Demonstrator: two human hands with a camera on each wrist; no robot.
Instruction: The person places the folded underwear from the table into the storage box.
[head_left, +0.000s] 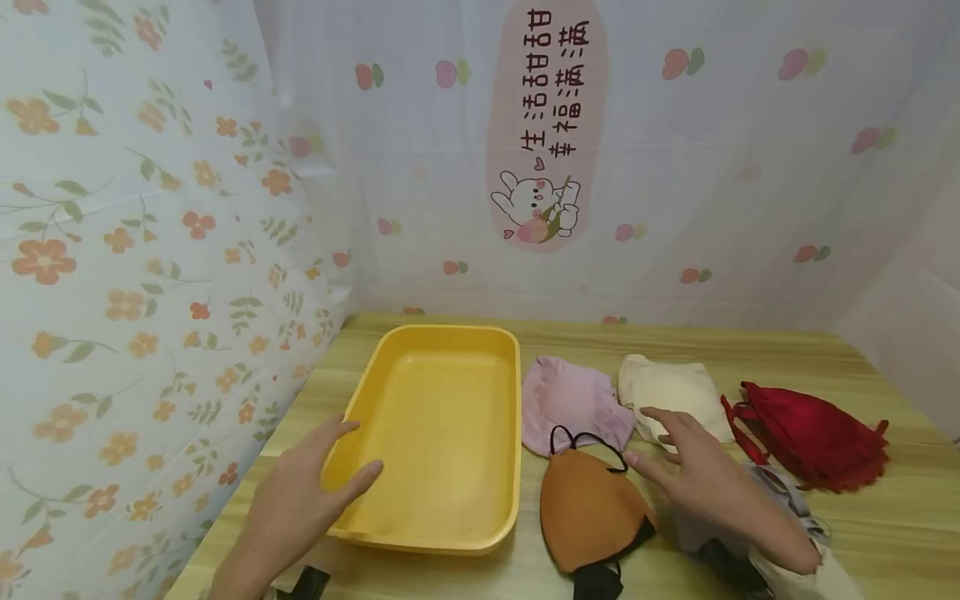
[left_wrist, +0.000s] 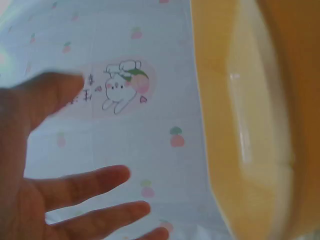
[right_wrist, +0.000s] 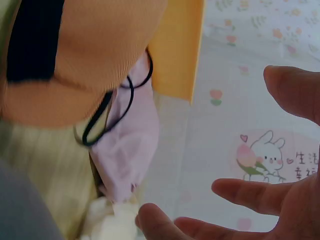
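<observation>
My left hand (head_left: 296,483) hovers at the left rim of a yellow plastic tub (head_left: 517,433), fingers spread and holding nothing. In the left wrist view that hand's thumb and fingers (left_wrist: 100,182) stand apart, with the tub's wall to their right. Over the row of folded bras, my right hand (head_left: 701,471) is spread with nothing in it. Nearest to it lie an orange-brown bra (head_left: 588,508) with thin black straps and a cream bra (head_left: 667,387). A grey bra (head_left: 783,492) is partly hidden under the right forearm.
A lilac bra (head_left: 573,400) lies against the tub's right side. Farther right is a red bra (head_left: 813,433) with a frilled edge. All rest on a wood-patterned table (head_left: 810,354). Printed curtains (head_left: 420,208) hang behind and at the left.
</observation>
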